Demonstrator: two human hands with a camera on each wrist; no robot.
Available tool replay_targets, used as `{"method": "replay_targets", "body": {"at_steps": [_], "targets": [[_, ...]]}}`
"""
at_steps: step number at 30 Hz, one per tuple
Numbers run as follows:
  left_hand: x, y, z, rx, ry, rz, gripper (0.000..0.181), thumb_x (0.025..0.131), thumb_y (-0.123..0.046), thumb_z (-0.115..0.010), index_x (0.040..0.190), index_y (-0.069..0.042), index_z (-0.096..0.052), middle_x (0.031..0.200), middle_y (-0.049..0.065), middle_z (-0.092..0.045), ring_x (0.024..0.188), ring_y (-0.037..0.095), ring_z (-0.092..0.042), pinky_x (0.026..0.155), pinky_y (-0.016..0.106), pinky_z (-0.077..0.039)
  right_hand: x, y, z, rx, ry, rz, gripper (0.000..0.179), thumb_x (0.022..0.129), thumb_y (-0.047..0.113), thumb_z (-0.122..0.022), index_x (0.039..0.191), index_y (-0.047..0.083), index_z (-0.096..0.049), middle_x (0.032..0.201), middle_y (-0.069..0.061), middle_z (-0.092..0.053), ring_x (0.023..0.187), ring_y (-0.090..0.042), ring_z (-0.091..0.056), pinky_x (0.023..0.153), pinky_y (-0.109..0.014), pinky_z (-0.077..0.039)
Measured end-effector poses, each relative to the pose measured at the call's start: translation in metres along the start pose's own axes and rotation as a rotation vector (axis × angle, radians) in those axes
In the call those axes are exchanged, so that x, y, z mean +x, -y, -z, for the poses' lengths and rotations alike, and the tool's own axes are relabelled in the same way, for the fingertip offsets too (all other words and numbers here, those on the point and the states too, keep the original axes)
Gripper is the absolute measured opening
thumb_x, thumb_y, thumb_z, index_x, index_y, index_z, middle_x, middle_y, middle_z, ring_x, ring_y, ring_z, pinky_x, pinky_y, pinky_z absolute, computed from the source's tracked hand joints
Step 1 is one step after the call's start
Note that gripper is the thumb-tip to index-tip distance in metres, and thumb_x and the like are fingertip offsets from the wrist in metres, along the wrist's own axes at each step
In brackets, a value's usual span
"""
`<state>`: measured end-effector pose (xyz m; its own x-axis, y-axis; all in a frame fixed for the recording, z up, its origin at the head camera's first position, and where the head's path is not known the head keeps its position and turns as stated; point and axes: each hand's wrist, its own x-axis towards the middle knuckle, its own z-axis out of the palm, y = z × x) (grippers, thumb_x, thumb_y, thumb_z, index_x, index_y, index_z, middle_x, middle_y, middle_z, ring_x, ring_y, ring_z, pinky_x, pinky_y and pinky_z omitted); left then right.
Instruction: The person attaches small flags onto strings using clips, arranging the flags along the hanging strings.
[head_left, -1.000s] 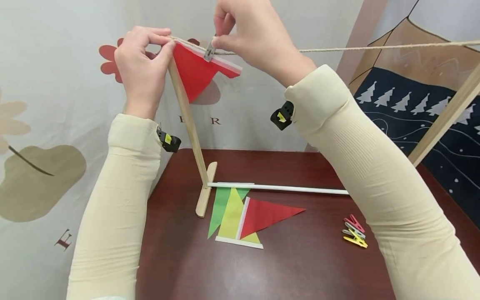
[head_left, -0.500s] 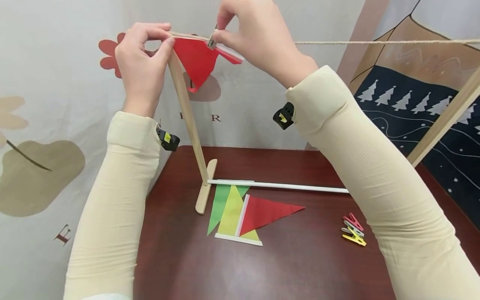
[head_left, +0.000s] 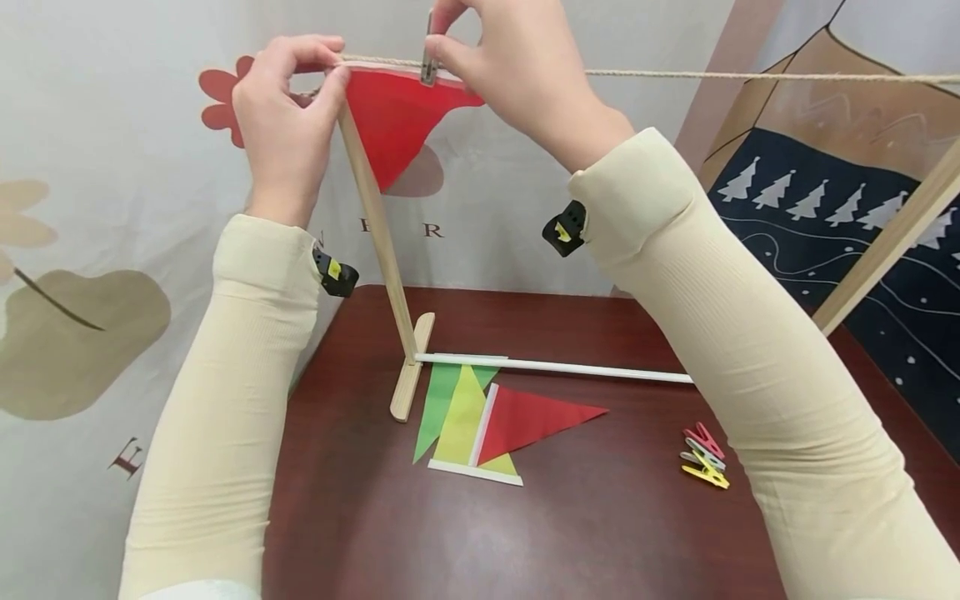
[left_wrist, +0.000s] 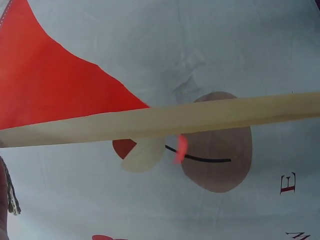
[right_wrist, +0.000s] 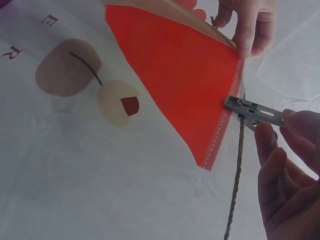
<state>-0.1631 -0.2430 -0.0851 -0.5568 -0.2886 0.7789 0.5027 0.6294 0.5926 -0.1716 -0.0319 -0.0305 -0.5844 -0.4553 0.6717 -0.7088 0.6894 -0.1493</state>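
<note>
At the top of the left wooden post [head_left: 384,250], my left hand [head_left: 281,125] pinches the corner of a red triangular flag [head_left: 397,117] against the rope [head_left: 675,75]. My right hand [head_left: 525,75] pinches a grey clothespin [head_left: 428,67] between thumb and fingers. In the right wrist view the clothespin [right_wrist: 255,111] has its tip over the flag's pale stitched edge, with the rope [right_wrist: 239,170] passing at its jaws; whether it grips both I cannot tell. The flag hangs point down beside the post. In the left wrist view the flag [left_wrist: 65,80] lies partly behind the post [left_wrist: 225,112].
On the brown table [head_left: 562,533] lie a green flag [head_left: 435,417], a yellow flag [head_left: 461,425] and another red flag [head_left: 532,421]. Several clothespins [head_left: 705,456] lie at the right. A white rod [head_left: 570,367] runs low from the post's foot; a second post [head_left: 885,250] leans at the right.
The red flag's upper edge has risen from a slant to nearly level along the rope. My right hand and the clothespin have moved up slightly, and the clothespin stands more upright.
</note>
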Motion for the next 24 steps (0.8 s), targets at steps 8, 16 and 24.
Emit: {"method": "replay_targets", "body": {"at_steps": [8,16,24], "targets": [[-0.010,-0.017,0.002,-0.068,0.038,0.050,0.017,0.082,-0.025,-0.063,0.097,-0.017,-0.066,0.113,-0.009,-0.058,0.104,0.007,-0.049,0.087,0.019,-0.040,-0.006,-0.007,0.002,0.023,-0.013,-0.005,0.034,0.090,0.032,-0.045,0.119,0.018,-0.054,0.120,0.006,-0.051,0.090,-0.012,-0.053,0.080,-0.013,-0.041],[-0.011,-0.019,0.001,-0.049,0.053,0.029,0.015,0.084,-0.020,-0.061,0.097,-0.016,-0.066,0.114,-0.009,-0.057,0.105,0.006,-0.049,0.085,0.018,-0.041,-0.012,-0.014,0.002,0.030,-0.013,-0.033,0.032,0.090,0.030,-0.043,0.118,0.018,-0.054,0.120,0.007,-0.051,0.079,-0.012,-0.058,0.073,-0.016,-0.043],[-0.016,-0.015,0.002,-0.026,0.073,-0.036,0.024,0.084,-0.019,-0.060,0.108,-0.018,-0.062,0.122,-0.013,-0.050,0.110,0.003,-0.043,0.081,0.019,-0.042,-0.023,-0.020,0.008,0.023,-0.031,-0.035,0.031,0.091,0.028,-0.042,0.116,0.018,-0.056,0.115,0.007,-0.052,0.071,-0.009,-0.053,0.066,-0.017,-0.040]]}}
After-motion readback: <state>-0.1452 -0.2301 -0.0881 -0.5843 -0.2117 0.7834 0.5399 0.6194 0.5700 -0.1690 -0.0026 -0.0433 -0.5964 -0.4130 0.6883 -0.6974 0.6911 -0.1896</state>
